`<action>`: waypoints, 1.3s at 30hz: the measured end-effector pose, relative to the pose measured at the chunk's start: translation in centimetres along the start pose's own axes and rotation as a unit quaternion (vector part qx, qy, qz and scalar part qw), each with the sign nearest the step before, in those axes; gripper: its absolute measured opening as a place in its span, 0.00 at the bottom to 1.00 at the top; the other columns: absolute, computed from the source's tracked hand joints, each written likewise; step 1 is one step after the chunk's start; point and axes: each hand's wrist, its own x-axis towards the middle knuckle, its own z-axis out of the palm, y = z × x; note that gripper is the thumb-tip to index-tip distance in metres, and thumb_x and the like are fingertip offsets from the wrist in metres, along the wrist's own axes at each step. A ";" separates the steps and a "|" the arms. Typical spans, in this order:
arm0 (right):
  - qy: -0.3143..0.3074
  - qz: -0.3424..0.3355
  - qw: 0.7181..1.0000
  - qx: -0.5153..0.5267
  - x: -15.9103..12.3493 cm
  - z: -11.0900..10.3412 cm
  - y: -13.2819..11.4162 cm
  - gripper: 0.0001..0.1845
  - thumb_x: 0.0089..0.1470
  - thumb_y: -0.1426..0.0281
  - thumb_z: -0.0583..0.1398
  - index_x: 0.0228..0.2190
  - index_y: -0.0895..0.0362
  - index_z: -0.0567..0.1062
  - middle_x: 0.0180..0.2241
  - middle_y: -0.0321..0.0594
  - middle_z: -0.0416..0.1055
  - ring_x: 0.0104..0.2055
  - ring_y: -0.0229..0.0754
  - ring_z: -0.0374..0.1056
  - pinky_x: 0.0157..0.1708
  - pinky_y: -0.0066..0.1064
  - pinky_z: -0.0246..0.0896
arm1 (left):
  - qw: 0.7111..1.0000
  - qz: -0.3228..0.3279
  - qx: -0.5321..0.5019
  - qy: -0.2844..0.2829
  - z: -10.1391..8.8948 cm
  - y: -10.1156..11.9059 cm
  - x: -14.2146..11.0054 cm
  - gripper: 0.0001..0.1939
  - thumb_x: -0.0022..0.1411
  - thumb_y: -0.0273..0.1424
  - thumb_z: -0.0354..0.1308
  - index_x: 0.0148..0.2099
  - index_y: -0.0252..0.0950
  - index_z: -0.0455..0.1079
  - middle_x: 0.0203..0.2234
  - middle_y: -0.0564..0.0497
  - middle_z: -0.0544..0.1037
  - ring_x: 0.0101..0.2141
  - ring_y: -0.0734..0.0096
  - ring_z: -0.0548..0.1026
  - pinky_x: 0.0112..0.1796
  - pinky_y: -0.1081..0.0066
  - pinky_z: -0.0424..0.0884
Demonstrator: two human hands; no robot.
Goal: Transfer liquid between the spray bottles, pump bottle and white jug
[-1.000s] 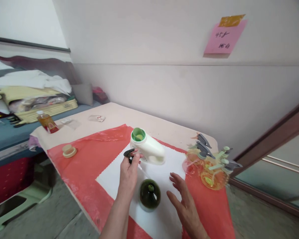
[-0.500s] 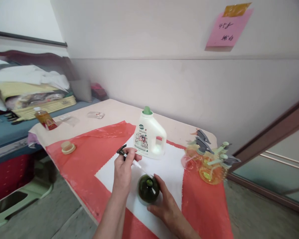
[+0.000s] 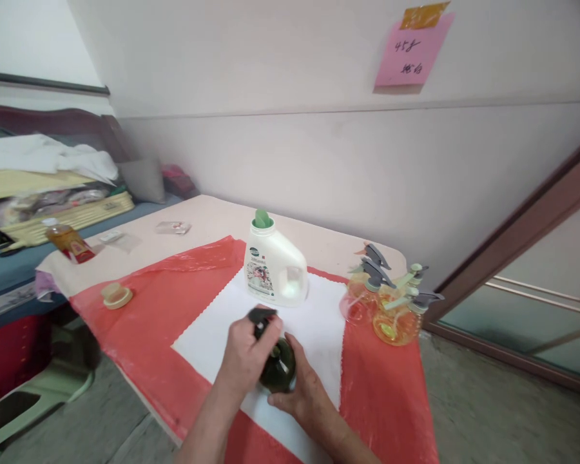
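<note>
My left hand [image 3: 244, 354] is closed around a black pump head [image 3: 261, 314], which sits right over the neck of a round dark green bottle [image 3: 281, 370]. My fingers hide the join, and the white tube seen earlier no longer shows. Wrapped around the bottle's right side is my right hand [image 3: 312, 393], with the thumb at its base. The bottle stands on a white cloth [image 3: 319, 335]. Just behind it stands a cream jug [image 3: 275, 264] with a handle and a green spout at its mouth.
Several spray bottles stand on the right, a pink one [image 3: 355, 308] and amber ones [image 3: 401, 327] among them. A pale round cap [image 3: 116, 296] lies on the red sheet [image 3: 159, 322]. At the far left, a bottle of amber liquid [image 3: 67, 241] rests on the table near a bed.
My left hand has brought the pump head down onto the bottle's mouth, its tube going out of sight. The right hand still grips the bottle. The view has turned slightly right.
</note>
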 end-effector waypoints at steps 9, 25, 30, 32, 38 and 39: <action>0.045 -0.036 0.998 0.020 0.0 -1.1 -2.1 0.48 0.33 0.73 0.69 0.55 0.50 0.56 0.54 0.40 0.64 0.55 0.49 0.62 0.56 0.41 0.57 | 0.993 -0.114 0.023 -0.020 1.7 -1.3 0.5 0.17 0.60 0.46 0.56 0.33 0.37 0.75 0.28 0.47 0.79 0.33 0.61 0.75 0.37 0.67 0.68; -0.019 0.101 0.828 0.551 -0.5 -2.1 -3.6 0.25 0.59 0.50 0.53 0.44 0.58 0.73 0.45 0.45 0.76 0.48 0.48 0.71 0.53 0.43 0.59 | 0.949 -0.194 -0.227 0.101 3.1 -0.7 0.4 0.18 0.57 0.45 0.57 0.25 0.35 0.69 0.32 0.44 0.82 0.36 0.60 0.78 0.40 0.65 0.71; -0.016 0.003 0.837 0.547 -0.8 -2.5 -4.1 0.33 0.43 0.68 0.68 0.51 0.46 0.67 0.56 0.38 0.68 0.56 0.50 0.65 0.52 0.45 0.61 | 0.930 -0.193 -0.242 0.195 2.9 -1.5 1.0 0.16 0.54 0.44 0.58 0.26 0.36 0.68 0.33 0.45 0.82 0.35 0.60 0.78 0.37 0.65 0.72; -0.027 0.013 0.855 0.518 -0.7 -2.6 -4.0 0.35 0.42 0.68 0.68 0.52 0.45 0.65 0.55 0.38 0.68 0.52 0.48 0.69 0.46 0.40 0.66 | 0.931 -0.192 -0.239 0.198 2.8 -1.3 1.1 0.16 0.54 0.44 0.58 0.28 0.36 0.68 0.34 0.45 0.82 0.35 0.60 0.78 0.37 0.65 0.72; -0.082 0.177 0.868 0.456 -0.2 -2.0 -3.2 0.45 0.54 0.36 0.42 0.51 0.60 0.69 0.36 0.51 0.77 0.26 0.42 0.73 0.23 0.30 0.63 | 0.939 -0.185 -0.214 0.195 2.9 -0.5 0.7 0.16 0.56 0.45 0.57 0.28 0.36 0.67 0.35 0.45 0.82 0.35 0.60 0.78 0.34 0.67 0.71; -0.068 0.162 0.868 0.463 -0.3 -2.0 -3.2 0.43 0.54 0.37 0.43 0.52 0.58 0.68 0.41 0.51 0.76 0.31 0.43 0.74 0.25 0.30 0.65 | 0.939 -0.183 -0.210 0.203 2.9 -0.5 0.7 0.16 0.56 0.45 0.57 0.28 0.37 0.67 0.35 0.45 0.82 0.35 0.60 0.78 0.34 0.67 0.71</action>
